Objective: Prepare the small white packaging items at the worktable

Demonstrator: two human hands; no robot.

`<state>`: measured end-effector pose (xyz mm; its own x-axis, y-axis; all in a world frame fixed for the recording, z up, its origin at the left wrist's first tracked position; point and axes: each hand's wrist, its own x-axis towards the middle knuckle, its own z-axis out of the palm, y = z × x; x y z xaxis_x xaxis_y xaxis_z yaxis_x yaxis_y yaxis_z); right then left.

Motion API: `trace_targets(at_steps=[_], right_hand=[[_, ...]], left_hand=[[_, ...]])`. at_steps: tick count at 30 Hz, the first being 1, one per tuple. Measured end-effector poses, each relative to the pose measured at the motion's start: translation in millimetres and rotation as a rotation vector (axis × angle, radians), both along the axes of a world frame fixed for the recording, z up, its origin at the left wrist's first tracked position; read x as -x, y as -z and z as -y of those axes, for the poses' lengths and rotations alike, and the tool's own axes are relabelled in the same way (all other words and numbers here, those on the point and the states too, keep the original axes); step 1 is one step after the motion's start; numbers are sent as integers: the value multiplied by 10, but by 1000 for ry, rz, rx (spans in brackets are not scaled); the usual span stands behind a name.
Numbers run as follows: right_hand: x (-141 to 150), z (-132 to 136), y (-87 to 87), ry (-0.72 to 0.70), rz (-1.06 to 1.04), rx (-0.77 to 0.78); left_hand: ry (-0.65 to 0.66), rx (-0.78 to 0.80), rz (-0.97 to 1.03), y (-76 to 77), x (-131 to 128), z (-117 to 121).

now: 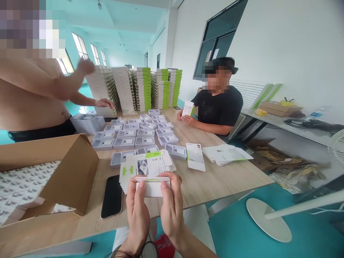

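Observation:
Both my hands hold one small white box (152, 187) with a green edge, just above the near edge of the wooden table (215, 179). My left hand (137, 211) grips its left end with the thumb across the front. My right hand (172, 208) grips its right end the same way. Right behind the box lies a fanned pile of flat white-and-green box blanks (146, 165). Beyond them stand rows of grey plastic trays (134, 136) with white inserts.
A black phone (112, 196) lies left of my hands, beside an open cardboard carton (48, 179). Tall stacks of white-and-green boxes (150, 87) stand at the table's far end. A shirtless person (40, 96) stands left; a seated person in black (219, 104) holds a box. A white fan base (268, 218) is on the floor.

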<state>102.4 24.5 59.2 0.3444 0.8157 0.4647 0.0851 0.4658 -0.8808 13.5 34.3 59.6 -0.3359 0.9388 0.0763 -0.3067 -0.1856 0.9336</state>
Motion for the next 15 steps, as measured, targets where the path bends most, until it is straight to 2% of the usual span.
trace_targets(at_steps=[4,9,12,15], right_hand=[[-72,-15,-54,-12,17,6],[-116,5,-165,-10,45,-9],[-185,-11,-228,-31,14,76],[-286,-81,-280,-2,-24,163]], left_hand=[[15,-7,-81,-49,-10,46],[-30,-17,-121,-92,-109,81],[84,-20,-123,-47,-70,45],[232,-53,-228,-11,12,5]])
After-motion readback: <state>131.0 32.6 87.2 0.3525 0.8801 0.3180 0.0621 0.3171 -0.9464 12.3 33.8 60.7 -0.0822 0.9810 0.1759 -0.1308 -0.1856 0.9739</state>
